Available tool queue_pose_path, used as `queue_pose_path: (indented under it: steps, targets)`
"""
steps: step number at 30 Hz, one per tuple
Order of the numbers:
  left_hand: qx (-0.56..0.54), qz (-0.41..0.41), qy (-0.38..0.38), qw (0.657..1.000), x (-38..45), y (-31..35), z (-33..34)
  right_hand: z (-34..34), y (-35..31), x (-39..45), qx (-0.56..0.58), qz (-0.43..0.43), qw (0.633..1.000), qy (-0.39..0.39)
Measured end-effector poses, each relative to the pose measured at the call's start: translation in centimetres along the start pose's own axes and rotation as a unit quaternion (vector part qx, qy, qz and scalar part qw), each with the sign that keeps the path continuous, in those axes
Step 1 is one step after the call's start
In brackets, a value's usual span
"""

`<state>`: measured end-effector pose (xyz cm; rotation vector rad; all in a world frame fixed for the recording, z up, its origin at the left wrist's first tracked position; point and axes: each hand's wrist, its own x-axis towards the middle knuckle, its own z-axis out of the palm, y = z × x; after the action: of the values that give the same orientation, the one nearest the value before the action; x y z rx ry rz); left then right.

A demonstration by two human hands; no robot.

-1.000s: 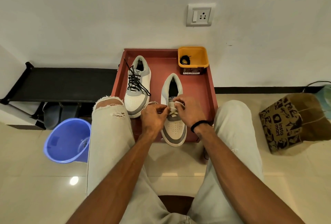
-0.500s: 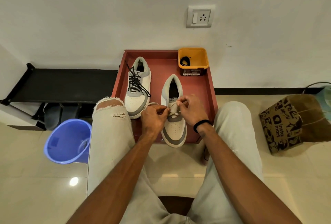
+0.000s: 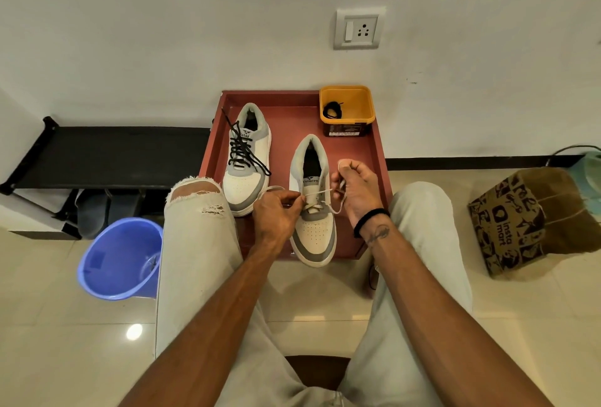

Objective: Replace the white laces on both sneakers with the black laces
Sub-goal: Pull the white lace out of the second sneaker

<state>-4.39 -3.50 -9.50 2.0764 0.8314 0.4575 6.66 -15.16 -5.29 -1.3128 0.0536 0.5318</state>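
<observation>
Two white and grey sneakers stand on a red tray [image 3: 374, 159]. The left sneaker [image 3: 246, 159] carries black laces. On the right sneaker [image 3: 313, 211] a white lace [image 3: 317, 193] still runs through the lower eyelets. My left hand [image 3: 276, 211] pinches one end of that lace at the shoe's left side. My right hand [image 3: 356, 189] holds the other end, pulled out to the right of the shoe. A coiled black lace [image 3: 332, 110] lies in a yellow tub [image 3: 347, 107] at the tray's back right corner.
A blue bucket [image 3: 120, 258] stands on the floor beside my left knee. A black shoe rack [image 3: 110, 156] runs along the wall on the left. A printed paper bag [image 3: 527, 221] sits on the floor to the right. My knees flank the tray.
My right hand has moved up and to the right, drawing the white lace out of the upper eyelets. My left hand has stayed at the shoe's left side.
</observation>
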Motion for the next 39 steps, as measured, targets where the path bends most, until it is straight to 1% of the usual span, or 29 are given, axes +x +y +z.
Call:
queue_pose_path:
  steps: [5, 6, 7, 8, 9, 11, 13, 14, 16, 18, 26, 27, 30, 32, 36, 39]
  targets:
    - [-0.009, -0.006, 0.002, 1.0, 0.0, 0.0, 0.0, -0.4, -0.6, -0.4, -0.052, -0.015, 0.999, -0.003]
    - [-0.01, -0.006, 0.002, 1.0, 0.0, -0.1, 0.0, -0.5, -0.5, -0.2, -0.088, -0.034, 0.996, 0.002]
    - [-0.009, -0.006, 0.003, 1.0, 0.0, -0.1, 0.1, -0.6, -0.4, 0.0, -0.151, -0.068, 0.986, 0.009]
    - [-0.008, -0.005, 0.003, 1.0, 0.0, -0.1, 0.0, -0.8, -0.2, 0.2, -0.231, -0.112, 0.966, 0.007]
    - [-0.006, -0.002, 0.005, 1.0, 0.0, -0.1, 0.0, -0.9, 0.2, 0.2, -0.308, -0.153, 0.939, -0.009]
    - [-0.003, 0.007, 0.007, 1.0, 0.0, -0.1, 0.0, -0.9, 0.9, -0.1, -0.444, -0.208, 0.869, -0.071]
    - [-0.003, 0.01, 0.004, 1.0, 0.0, -0.1, 0.0, -0.7, 1.5, -0.5, -0.548, -0.223, 0.798, -0.111]
    - [-0.005, 0.009, 0.003, 1.0, 0.0, -0.1, 0.0, -0.6, 1.6, -0.7, -0.585, -0.22, 0.772, -0.116]
    - [-0.005, 0.009, 0.002, 1.0, 0.0, 0.0, 0.0, -0.5, 1.6, -0.8, -0.636, -0.225, 0.729, -0.115]
    - [-0.003, 0.01, 0.003, 1.0, 0.0, 0.0, -0.1, -0.5, 1.5, -0.8, -0.654, -0.226, 0.713, -0.116]
    - [-0.002, 0.01, 0.007, 1.0, 0.0, 0.0, 0.0, -0.1, 1.7, -1.1, -0.668, -0.221, 0.703, -0.106]
    - [-0.001, 0.011, 0.007, 1.0, 0.0, 0.0, 0.0, 0.0, 1.7, -1.1, -0.661, -0.216, 0.712, -0.101]
    - [0.003, 0.015, 0.01, 1.0, -0.1, 0.1, -0.1, 0.0, 1.5, -1.1, -0.605, -0.183, 0.77, -0.089]
    - [0.005, 0.02, 0.011, 1.0, -0.1, 0.1, -0.1, -0.2, 1.3, -1.1, -0.57, -0.167, 0.799, -0.09]
    - [0.006, 0.014, 0.011, 1.0, -0.1, 0.1, 0.0, -0.3, 0.8, -1.4, -0.533, -0.15, 0.826, -0.106]
    - [0.001, 0.003, 0.011, 1.0, -0.1, 0.1, 0.0, -0.4, 0.6, -1.4, -0.524, -0.135, 0.833, -0.117]
